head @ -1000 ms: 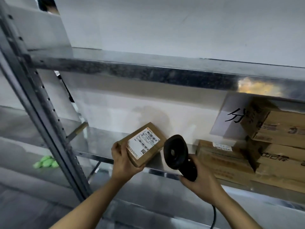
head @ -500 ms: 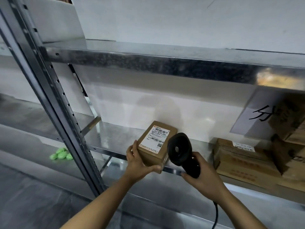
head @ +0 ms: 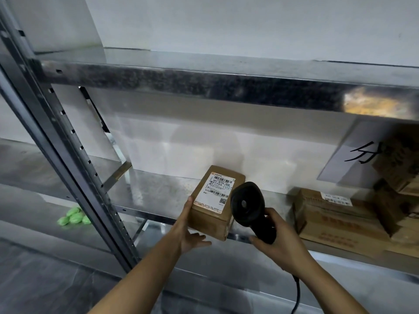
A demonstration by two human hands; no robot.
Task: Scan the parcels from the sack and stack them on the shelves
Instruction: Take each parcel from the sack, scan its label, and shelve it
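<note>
This is a parcel storeroom or courier depot: galvanised steel shelving (head: 158,196) on a perforated upright (head: 74,159) stands against a bare white wall (head: 226,23). Brown cardboard parcels (head: 335,218) with barcode shipping labels are stacked at 3 o'clock under a handwritten paper sign (head: 353,155). A corded barcode scanner (head: 247,205) shows at 5 o'clock.

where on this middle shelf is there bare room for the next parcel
Widest bare patch: middle shelf between the left upright post and the labelled parcel. A narrower gap lies between that parcel and the carton stack, partly hidden by the scanner. The right end is crowded with stacked cartons. The upper shelf's visible part looks bare.
</note>
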